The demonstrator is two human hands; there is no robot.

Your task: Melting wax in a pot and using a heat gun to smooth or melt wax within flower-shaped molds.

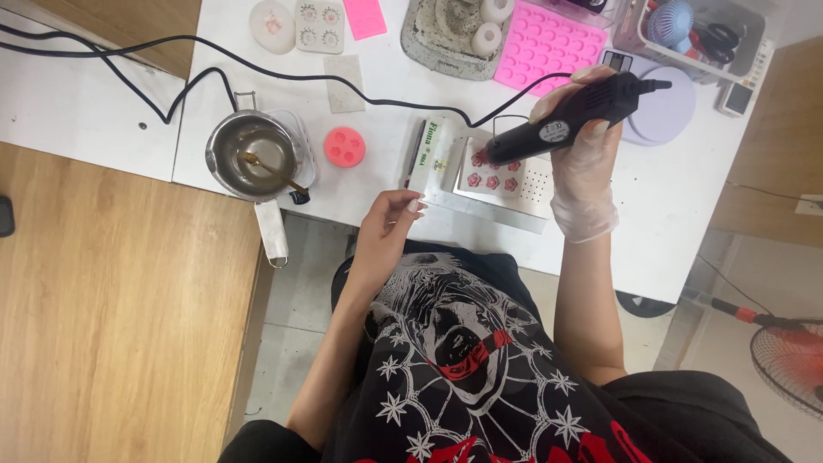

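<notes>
Heat gun [566,129], gripped in the gloved right hand [585,163], points left at pink flowers already sitting in a white mould [501,178] near the table edge, while the left hand [386,231] rests loosely curled, holding nothing.

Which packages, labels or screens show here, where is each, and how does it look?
Flat packet: white table, just beyond the left hand; long, white with green print.
Label: on the black heat tool in the gloved right hand; small white oval.
Small device: far right table edge; white, possibly a screen, too small to tell.
</notes>
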